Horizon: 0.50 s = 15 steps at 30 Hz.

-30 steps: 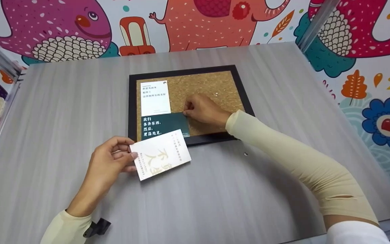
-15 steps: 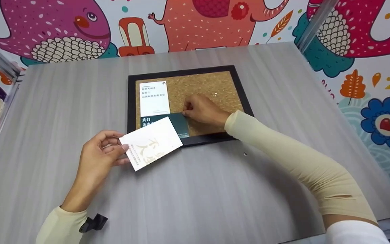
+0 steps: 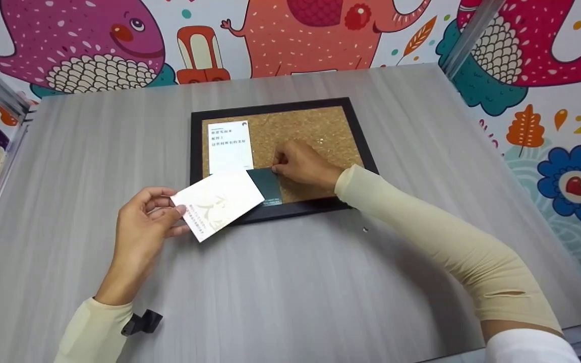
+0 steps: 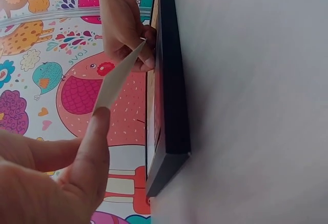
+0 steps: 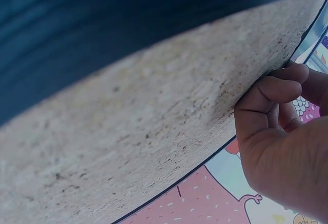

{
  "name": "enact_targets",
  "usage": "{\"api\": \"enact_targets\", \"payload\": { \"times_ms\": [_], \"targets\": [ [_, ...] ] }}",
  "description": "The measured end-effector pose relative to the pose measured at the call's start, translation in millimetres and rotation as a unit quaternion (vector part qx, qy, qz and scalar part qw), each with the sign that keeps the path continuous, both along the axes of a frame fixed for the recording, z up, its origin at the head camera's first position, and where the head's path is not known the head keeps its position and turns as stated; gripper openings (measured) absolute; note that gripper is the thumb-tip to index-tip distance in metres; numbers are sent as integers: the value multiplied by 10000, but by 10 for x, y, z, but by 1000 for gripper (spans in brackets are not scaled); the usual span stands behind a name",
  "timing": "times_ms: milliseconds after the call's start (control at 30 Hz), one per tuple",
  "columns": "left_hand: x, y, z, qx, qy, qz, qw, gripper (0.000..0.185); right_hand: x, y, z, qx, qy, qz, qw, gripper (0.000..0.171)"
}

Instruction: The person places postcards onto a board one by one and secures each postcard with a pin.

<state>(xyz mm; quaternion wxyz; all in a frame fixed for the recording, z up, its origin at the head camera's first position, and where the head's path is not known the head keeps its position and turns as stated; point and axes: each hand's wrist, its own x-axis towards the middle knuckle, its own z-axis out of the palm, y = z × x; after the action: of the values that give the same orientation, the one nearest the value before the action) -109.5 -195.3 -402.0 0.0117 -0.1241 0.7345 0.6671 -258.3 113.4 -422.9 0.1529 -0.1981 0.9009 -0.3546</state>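
A: Where is the white rectangular card with gold lettering (image 3: 217,202)?

B: The left hand (image 3: 141,229) pinches its corner, over the black-framed cork board's (image 3: 298,128) near-left corner.

A: And the right hand (image 3: 303,164)?

B: Its curled fingertips pinch something unseen at the dark green card's (image 3: 266,185) top-right corner.

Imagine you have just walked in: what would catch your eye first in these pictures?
First, the black-framed cork board at the table's centre, with a white card on its left side. Next, the left hand holding a pale gold-lettered card over the board's near-left corner, while the right hand rests at a dark green card.
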Motion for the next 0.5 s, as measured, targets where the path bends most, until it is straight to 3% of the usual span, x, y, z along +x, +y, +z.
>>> {"api": "enact_targets", "payload": {
  "times_ms": [500],
  "targets": [
    [-202, 54, -66, 229, 90, 253, 9994, 39, 2, 10, -7, -6, -96, -37, 9999, 6]
  ]
}}
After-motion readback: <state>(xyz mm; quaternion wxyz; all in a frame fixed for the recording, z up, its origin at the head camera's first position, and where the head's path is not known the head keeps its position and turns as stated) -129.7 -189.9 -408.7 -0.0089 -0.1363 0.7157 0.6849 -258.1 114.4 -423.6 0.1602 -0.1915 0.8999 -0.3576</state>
